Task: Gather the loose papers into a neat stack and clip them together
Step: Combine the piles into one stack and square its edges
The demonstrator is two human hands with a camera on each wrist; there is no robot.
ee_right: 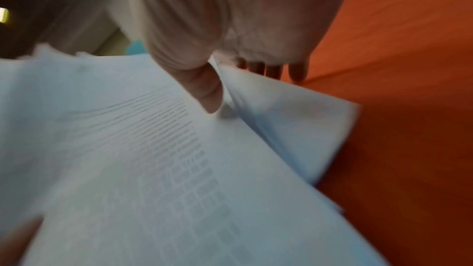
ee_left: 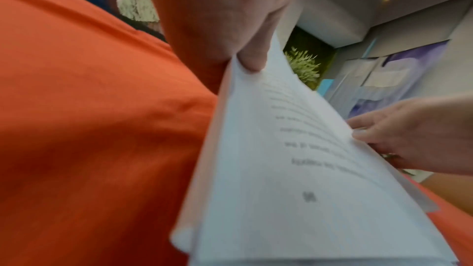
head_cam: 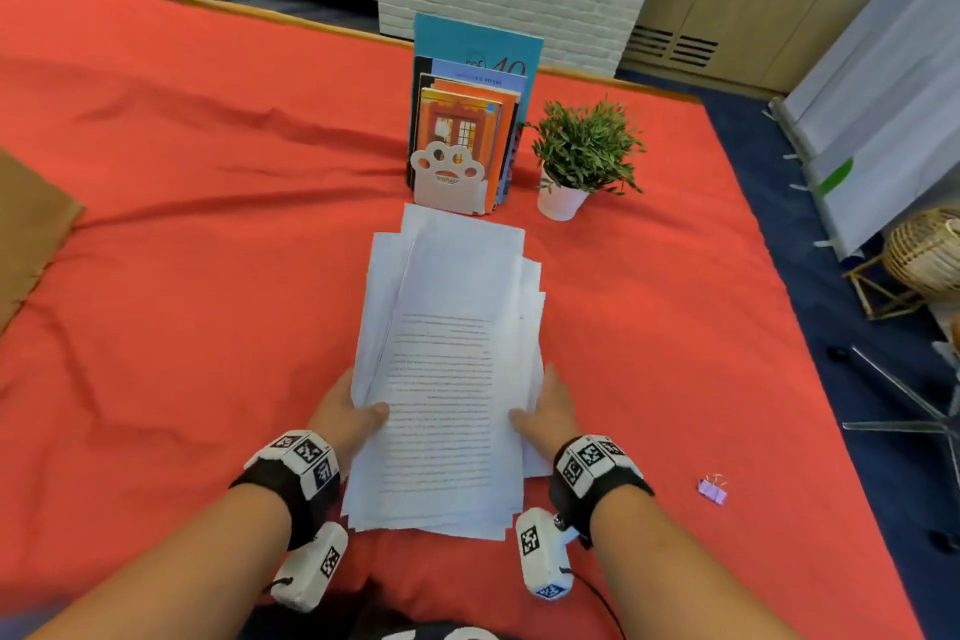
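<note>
A rough stack of white printed papers [head_cam: 447, 369] is lifted off the red cloth in the middle of the table, its sheets fanned unevenly at the far end and right side. My left hand [head_cam: 348, 411] grips its left edge, thumb on the top sheet [ee_left: 252, 58] and fingers beneath. My right hand [head_cam: 545, 411] grips the right edge the same way, thumb pressed on the printed page [ee_right: 204, 88], fingers under the lower sheets. A small lilac binder clip [head_cam: 712, 489] lies on the cloth to the right, apart from both hands.
Upright books in a white paw-shaped bookend [head_cam: 457, 156] stand just beyond the papers, with a small potted plant [head_cam: 582, 156] to their right. A brown paper item [head_cam: 31, 224] lies at the left edge. The table's right edge [head_cam: 810, 327] drops to a dark blue floor.
</note>
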